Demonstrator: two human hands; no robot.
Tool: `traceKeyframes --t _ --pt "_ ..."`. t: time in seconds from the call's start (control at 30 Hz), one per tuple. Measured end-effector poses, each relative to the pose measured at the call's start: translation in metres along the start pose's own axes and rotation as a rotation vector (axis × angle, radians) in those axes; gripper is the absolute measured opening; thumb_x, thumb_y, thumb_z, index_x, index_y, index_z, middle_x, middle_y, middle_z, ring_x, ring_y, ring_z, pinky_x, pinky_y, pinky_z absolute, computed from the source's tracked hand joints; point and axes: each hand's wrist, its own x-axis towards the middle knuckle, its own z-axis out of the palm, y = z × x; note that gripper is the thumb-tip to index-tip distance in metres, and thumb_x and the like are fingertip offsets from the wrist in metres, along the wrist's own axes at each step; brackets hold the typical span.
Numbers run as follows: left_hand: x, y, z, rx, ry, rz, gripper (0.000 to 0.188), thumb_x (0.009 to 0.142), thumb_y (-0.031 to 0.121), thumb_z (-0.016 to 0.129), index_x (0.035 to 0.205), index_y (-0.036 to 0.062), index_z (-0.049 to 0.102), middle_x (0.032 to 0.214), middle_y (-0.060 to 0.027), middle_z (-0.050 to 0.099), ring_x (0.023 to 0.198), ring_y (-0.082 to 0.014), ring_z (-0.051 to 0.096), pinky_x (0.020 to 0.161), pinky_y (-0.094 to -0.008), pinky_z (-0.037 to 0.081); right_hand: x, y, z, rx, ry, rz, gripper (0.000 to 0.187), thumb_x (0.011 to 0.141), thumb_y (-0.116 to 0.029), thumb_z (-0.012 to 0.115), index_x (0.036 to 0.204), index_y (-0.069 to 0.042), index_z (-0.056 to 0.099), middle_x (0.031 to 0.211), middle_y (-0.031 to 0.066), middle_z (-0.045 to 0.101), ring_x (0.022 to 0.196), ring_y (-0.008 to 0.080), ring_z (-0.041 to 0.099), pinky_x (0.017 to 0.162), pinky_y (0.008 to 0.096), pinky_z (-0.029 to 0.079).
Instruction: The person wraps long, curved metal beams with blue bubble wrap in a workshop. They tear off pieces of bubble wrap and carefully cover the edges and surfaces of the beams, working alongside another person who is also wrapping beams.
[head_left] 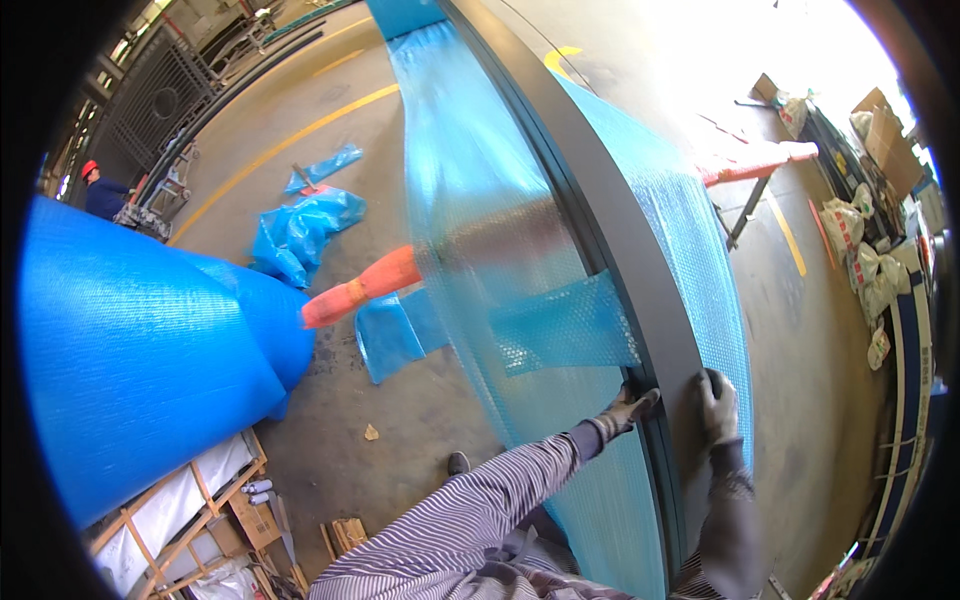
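Gripping the dark frame (640, 250) at lower centre, our left hand (630, 408) and right hand (718, 405) close on its two edges. Its long axis runs away toward the upper centre, blue bubble wrap (480, 200) draped on both sides.
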Motion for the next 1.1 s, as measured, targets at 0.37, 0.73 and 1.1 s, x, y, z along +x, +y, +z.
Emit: traceKeyframes --t 0.37,0.73,1.1 --pt "-0.249 -0.051 -0.194 0.426 0.520 -0.105 0.076 0.090 0.044 0.072 0.139 -0.0085 0.049 0.120 -0.0185 0.067 0.108 -0.0245 0.066 0.093 -0.0347 0.052 -0.039 -0.115 0.158 0.499 0.054 -0.288 0.030 0.084 -0.032 0.079 0.096 -0.006 0.071 0.096 0.0110 0.070 0.083 0.0220 0.070 0.074 0.0314 0.054" --pt "-0.487 -0.284 -0.300 0.412 1.014 -0.584 0.049 0.089 0.052 0.068 0.113 0.0084 0.070 0.083 -0.0028 0.065 0.072 -0.0154 0.060 0.061 -0.0314 0.049 0.043 -0.156 0.245 1.392 -0.475 0.020 0.035 0.101 -0.029 0.059 0.130 -0.009 0.058 0.124 0.0083 0.062 0.116 0.0247 0.058 0.106 0.0458 0.045" --pt "-0.481 -0.295 -0.270 -0.202 1.050 -0.395 0.041 0.090 0.048 0.069 0.104 0.0101 0.064 0.088 0.0000 0.061 0.072 -0.0141 0.057 0.061 -0.0333 0.049 0.206 -0.056 0.000 1.415 0.202 0.447 0.053 0.094 -0.057 0.060 0.120 -0.010 0.062 0.104 0.0039 0.064 0.093 0.0187 0.059 0.082 0.0388 0.049"
